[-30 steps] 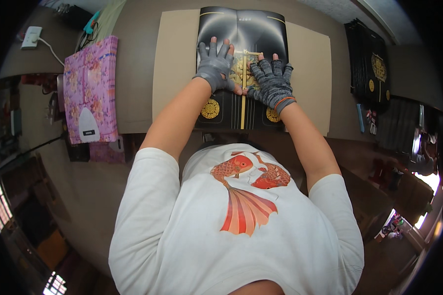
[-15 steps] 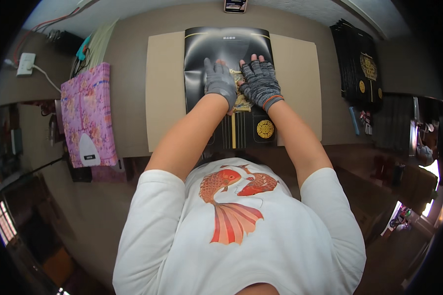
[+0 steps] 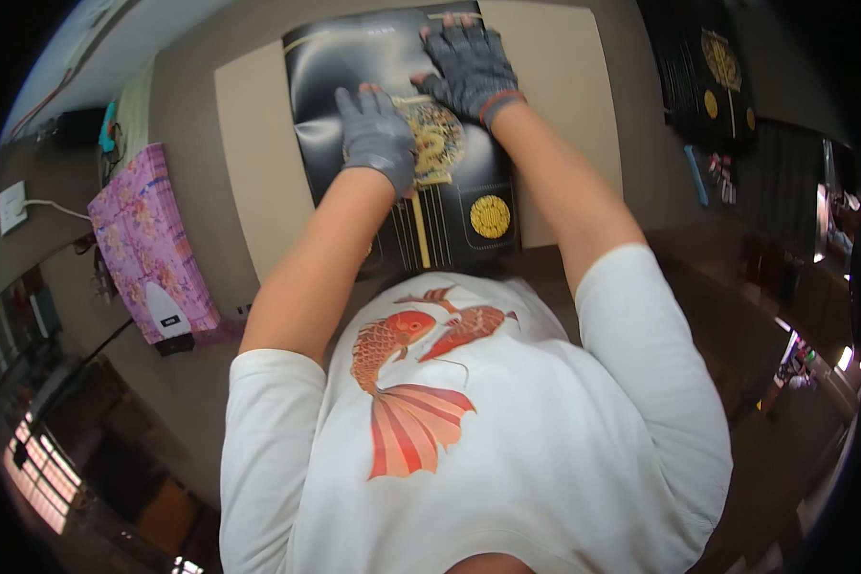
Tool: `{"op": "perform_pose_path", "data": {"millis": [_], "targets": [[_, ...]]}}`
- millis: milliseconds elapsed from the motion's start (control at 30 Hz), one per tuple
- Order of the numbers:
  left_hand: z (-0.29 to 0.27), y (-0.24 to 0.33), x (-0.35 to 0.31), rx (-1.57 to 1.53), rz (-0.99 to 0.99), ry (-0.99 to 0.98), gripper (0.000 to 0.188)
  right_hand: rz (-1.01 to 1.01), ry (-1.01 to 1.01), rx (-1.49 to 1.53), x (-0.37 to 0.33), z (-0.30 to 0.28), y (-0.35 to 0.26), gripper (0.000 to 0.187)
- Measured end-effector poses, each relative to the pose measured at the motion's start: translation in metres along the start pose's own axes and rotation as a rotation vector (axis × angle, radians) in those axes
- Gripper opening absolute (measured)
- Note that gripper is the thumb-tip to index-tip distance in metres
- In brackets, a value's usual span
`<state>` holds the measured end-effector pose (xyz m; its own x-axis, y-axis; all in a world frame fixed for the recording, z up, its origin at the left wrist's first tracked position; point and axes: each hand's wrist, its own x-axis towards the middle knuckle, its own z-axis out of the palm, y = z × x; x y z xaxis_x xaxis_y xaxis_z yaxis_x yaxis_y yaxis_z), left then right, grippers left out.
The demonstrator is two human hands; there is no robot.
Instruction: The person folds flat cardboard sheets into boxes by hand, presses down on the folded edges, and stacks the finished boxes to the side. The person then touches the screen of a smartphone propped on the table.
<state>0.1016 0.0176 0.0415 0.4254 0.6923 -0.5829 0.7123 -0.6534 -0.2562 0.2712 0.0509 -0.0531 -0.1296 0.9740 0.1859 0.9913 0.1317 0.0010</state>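
A glossy black printed sheet or flat bag [image 3: 320, 81] with gold line work lies on a tan cardboard sheet [image 3: 249, 124]. Its multicoloured emblem with a gold figure [image 3: 434, 143] shows between my hands, and a round gold medallion [image 3: 491, 217] sits nearer to me. My left hand [image 3: 373, 139], in a grey glove, rests flat on the black surface just left of the emblem. Farther out, near the sheet's far right edge, my right hand [image 3: 471, 72] lies spread in a dark knit glove with bare fingertips. Neither hand grips anything.
Left on the table stands a pink-purple flowered bundle [image 3: 148, 234] with a white tab. A white power strip [image 3: 11, 206] and cable lie beyond it. To the right is a stack of black gold-printed pieces [image 3: 703, 77], with a blue strip-like object [image 3: 695, 175] nearby.
My right hand has slid farther away along the sheet, off the emblem, toward its far right edge. My left hand stays flat beside the emblem. The whole view has shifted and tilted.
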Motion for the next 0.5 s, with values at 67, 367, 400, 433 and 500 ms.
{"op": "perform_pose_path", "data": {"millis": [67,367,400,433,500], "targets": [[0.006,-0.004,-0.002,-0.028,-0.022,0.022,0.113,-0.001,0.031,-0.028,0.016,-0.011,0.001,0.077],[0.01,-0.002,-0.003,-0.056,-0.018,0.043,0.114,0.098,-0.114,0.12,0.035,-0.023,0.012,0.078],[0.011,-0.001,-0.005,-0.066,-0.014,0.038,0.115,0.121,-0.086,0.114,0.028,-0.019,0.011,0.078],[0.011,-0.001,-0.003,-0.078,-0.013,0.036,0.117,0.129,-0.024,0.148,0.012,-0.016,0.007,0.077],[0.009,0.001,-0.002,-0.066,0.006,0.039,0.118,0.101,0.005,0.006,-0.022,-0.011,-0.005,0.078]]}}
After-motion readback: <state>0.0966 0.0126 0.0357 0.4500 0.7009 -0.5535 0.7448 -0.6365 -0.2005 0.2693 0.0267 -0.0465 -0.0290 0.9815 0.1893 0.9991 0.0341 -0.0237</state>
